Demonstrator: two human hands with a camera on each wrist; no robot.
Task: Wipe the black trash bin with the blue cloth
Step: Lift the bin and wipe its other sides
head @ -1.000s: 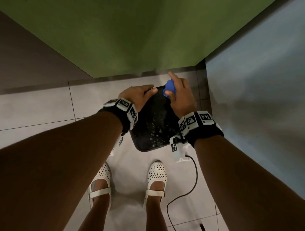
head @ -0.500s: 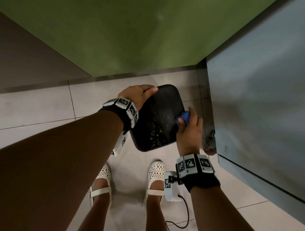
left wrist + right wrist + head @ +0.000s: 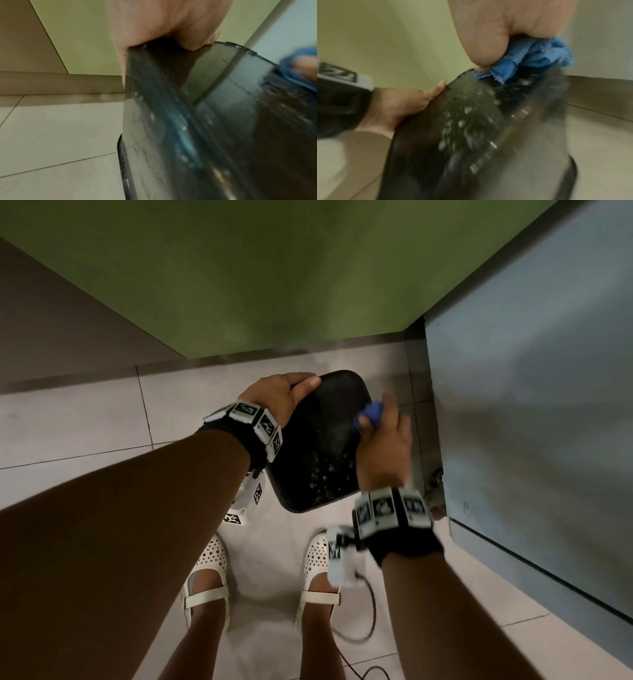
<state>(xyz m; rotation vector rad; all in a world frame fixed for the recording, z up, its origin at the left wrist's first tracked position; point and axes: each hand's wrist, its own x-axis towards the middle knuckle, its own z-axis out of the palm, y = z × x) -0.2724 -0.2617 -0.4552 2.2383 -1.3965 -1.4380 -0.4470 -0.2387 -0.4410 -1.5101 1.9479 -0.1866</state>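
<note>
Left hand [image 3: 277,397] grips black trash bin [image 3: 318,453] at far-left corner, likely steadying it; right hand [image 3: 383,446] bunches blue cloth [image 3: 370,414] against bin's right edge, wiping.

A green wall [image 3: 274,278] meets pale floor tiles [image 3: 85,426] at a dark skirting strip [image 3: 68,376], with a brown wall section [image 3: 51,320] on the far left and a grey-blue cabinet [image 3: 534,405] on the right, under dim light.
</note>
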